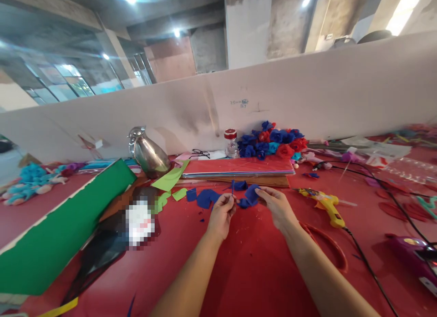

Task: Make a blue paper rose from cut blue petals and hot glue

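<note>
- Blue, thin sheet stuff, prob. paper or fabric: the blue piece is in the R hand, approx. in the middle of the bench from side to side, nearer to its far edge than to its near one.
- R hand: thumb and fingers are narrow, pinching this piece at its right margin; the rest of it is free.
- L hand: also a narrow pinch, w/ a thin blue stick standing approx. upright from the fingertips. Material of the stick: cannot tell.
- Handling, my judgement: the piece must be v. light and soft, so it will bend or crease easily, and may tear if pulled hard. Prob. not slippery for dry fingers. Best hold is by the margin, w/ min. pressure, so the middle stays flat.
- The stick is prob. stiffer but also light; hold it low, b/c the top then stays free.
- Loose blue scraps lie just beyond the hands, towards the far edge; a careless sleeve could push them away.
- By the far edge, right of centre: a heap of blue and red flowers.
- Towards the right edge: yellow glue gun, its nozzle possibly hot, so keep thin stuff apart.
</note>
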### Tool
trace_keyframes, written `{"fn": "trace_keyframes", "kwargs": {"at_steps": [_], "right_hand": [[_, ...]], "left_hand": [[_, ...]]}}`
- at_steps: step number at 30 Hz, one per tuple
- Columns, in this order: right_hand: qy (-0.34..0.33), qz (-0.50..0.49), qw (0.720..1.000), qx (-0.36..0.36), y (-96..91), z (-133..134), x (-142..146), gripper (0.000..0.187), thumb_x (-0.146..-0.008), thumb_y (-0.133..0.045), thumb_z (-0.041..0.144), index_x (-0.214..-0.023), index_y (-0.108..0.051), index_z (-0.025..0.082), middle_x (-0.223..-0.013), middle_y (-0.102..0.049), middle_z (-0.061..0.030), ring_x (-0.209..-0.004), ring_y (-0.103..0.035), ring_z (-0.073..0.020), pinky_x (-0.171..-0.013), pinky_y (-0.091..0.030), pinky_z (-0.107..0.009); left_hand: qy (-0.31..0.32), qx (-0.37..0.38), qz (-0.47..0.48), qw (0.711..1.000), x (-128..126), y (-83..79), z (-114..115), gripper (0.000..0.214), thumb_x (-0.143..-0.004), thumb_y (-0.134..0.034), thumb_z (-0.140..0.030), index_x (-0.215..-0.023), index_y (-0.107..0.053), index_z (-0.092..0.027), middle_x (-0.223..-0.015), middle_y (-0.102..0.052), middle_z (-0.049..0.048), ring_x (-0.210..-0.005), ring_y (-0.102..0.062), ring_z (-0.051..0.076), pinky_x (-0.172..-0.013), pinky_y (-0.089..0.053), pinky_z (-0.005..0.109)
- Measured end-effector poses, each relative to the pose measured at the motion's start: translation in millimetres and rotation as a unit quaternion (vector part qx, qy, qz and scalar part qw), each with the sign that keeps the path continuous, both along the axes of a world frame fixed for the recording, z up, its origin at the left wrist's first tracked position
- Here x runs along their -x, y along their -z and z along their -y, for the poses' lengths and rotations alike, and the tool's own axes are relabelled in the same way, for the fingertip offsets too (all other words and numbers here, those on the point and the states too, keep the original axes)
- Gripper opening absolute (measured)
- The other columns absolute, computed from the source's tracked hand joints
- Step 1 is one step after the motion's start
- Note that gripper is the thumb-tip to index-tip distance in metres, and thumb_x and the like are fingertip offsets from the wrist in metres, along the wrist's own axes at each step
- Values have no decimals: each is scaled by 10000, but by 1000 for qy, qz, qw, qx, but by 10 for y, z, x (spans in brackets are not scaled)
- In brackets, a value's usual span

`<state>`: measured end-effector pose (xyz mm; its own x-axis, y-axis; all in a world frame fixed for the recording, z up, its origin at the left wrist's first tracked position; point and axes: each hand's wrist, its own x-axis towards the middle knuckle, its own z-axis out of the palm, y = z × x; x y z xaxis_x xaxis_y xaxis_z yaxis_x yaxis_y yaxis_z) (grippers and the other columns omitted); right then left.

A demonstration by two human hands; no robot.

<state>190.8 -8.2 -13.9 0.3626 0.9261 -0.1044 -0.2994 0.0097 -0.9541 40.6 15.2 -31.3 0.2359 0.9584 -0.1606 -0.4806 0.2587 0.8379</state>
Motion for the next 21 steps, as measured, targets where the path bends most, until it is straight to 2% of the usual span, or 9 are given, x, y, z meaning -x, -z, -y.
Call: {"fn": "trace_keyframes", "kwargs": {"at_steps": [8,15,21], "right_hand": [[-3,-2,1000,-3,-62,42,42,261,-488,-750,423,-619,-694,204,-608,-678,-14,-531,-548,-121,-547,-439,-248],[30,-30,999,-5,-73,34,14,269,-455,-782,386,-626,-688,201,-610,-674,3,-516,-540,-105,-540,-441,-241],[41,-45,998,-17,-35,47,-17,238,-498,-781,348,-661,-683,205,-632,-679,8,-560,-580,-120,-564,-460,-247]], "left_hand": [[15,-18,37,999,-30,26,29,295,-578,-785,-332,-669,-560,-165,-678,-556,-18,-619,-502,78,-587,-366,202],[46,-22,61,997,-66,50,53,291,-586,-788,-332,-662,-571,-153,-658,-554,-11,-594,-468,75,-581,-344,209],[65,-27,14,997,-81,68,60,260,-622,-754,-338,-679,-594,-141,-603,-542,-8,-547,-437,69,-540,-301,210]]}}
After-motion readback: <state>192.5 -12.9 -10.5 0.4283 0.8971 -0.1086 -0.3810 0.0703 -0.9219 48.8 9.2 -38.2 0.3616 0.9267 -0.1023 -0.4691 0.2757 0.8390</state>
